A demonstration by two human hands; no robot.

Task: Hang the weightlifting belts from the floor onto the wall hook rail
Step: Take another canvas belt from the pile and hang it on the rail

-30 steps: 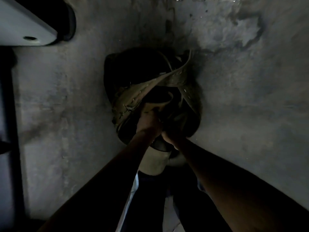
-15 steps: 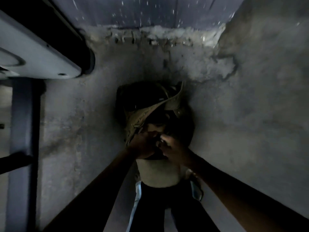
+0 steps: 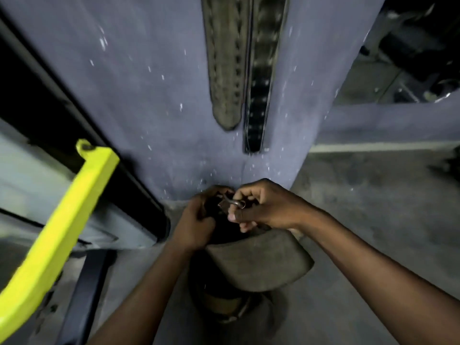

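Note:
I hold a wide olive-brown weightlifting belt (image 3: 258, 260) up off the floor in front of a purple-grey wall (image 3: 154, 95). My left hand (image 3: 196, 220) grips its dark upper end. My right hand (image 3: 258, 207) pinches the metal buckle (image 3: 232, 203) at the same end. The belt's broad back curves down below my hands. More belt material (image 3: 224, 307) lies on the floor beneath it. Two belts hang down the wall above: a tan one (image 3: 225, 70) and a black one (image 3: 261, 78). The hook rail is out of view.
A bright yellow machine bar (image 3: 59, 232) slants across the lower left, beside a pale machine frame (image 3: 32, 175) with a dark panel. Grey concrete floor (image 3: 373, 200) spreads to the right. Dark gym equipment (image 3: 418, 46) stands at the upper right behind a wall corner.
My hands have lifted the belt off the pile on the floor. My view has tilted up from the floor to the wall, bringing the hanging belts and the yellow bar into sight.

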